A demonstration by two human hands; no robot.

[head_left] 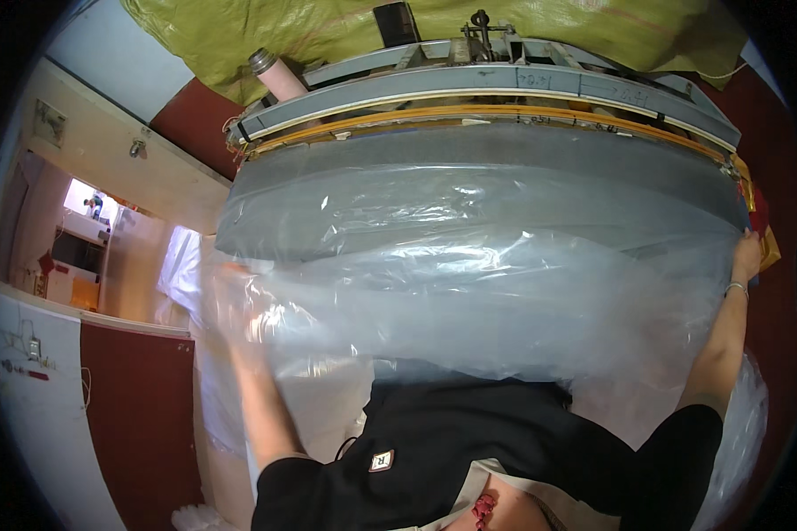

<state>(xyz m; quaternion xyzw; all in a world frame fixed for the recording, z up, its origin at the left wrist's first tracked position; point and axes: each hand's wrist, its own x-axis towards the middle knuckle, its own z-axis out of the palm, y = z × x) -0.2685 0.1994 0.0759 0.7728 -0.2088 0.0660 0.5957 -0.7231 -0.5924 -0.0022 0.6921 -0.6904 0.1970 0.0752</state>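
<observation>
A wide sheet of clear plastic film (443,283) lies across the grey work surface (505,146) and hangs down in front of my body, with glossy wrinkles. At its right edge, near the surface's corner, my right hand (746,255) is closed on the film. My left hand (239,288) is at the film's left edge, smeared by motion and partly veiled by the sheet. Its fingers cannot be made out.
Behind the surface runs a grey metal sealing-machine frame (398,84) with orange strips (469,110) along it. A pink flask (279,78) stands at its left end. Yellow-green woven sheeting (310,35) hangs behind. An opening in the left wall (106,248) shows another room.
</observation>
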